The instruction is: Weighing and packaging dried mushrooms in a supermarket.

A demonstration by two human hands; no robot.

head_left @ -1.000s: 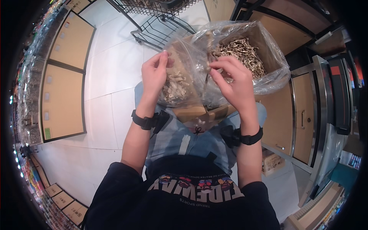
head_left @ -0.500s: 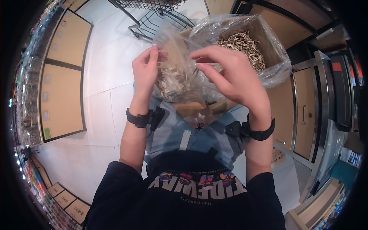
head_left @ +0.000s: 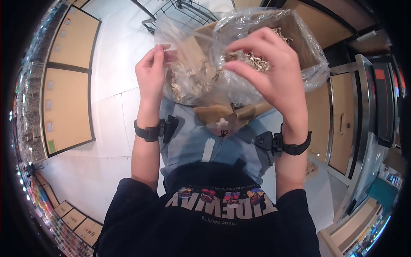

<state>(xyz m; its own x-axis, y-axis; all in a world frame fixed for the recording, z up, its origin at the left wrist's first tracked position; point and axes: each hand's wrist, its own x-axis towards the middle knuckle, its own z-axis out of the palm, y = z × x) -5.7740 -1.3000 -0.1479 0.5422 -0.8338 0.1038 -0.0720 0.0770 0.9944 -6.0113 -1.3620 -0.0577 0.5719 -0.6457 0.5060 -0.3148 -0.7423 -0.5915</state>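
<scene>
A clear plastic bag (head_left: 182,40) stands in front of me, its lower part filled with pale brown dried slices (head_left: 184,88), perhaps mushrooms. My left hand (head_left: 150,70) pinches the bag's left rim between thumb and fingers. To the right, my right hand (head_left: 276,64) hovers over the near side of a cardboard box (head_left: 306,36) lined with clear plastic (head_left: 314,83). Its thumb and fingers are curved but apart. Behind them show more dried slices (head_left: 258,64) in the box; the hand covers part of these. A brownish patch between the fingertips is blurred.
A black wire cart (head_left: 184,15) stands beyond the bag on the pale floor. Wooden cabinets with metal frames (head_left: 340,115) are close on the right. Wooden panels (head_left: 68,109) line the left, with packaged goods along the rim. A brown packet (head_left: 214,115) sits near my lap.
My right hand has moved right and slightly up, away from the bag toward the box, and its fingers have spread. The left hand and bag have shifted a little left.
</scene>
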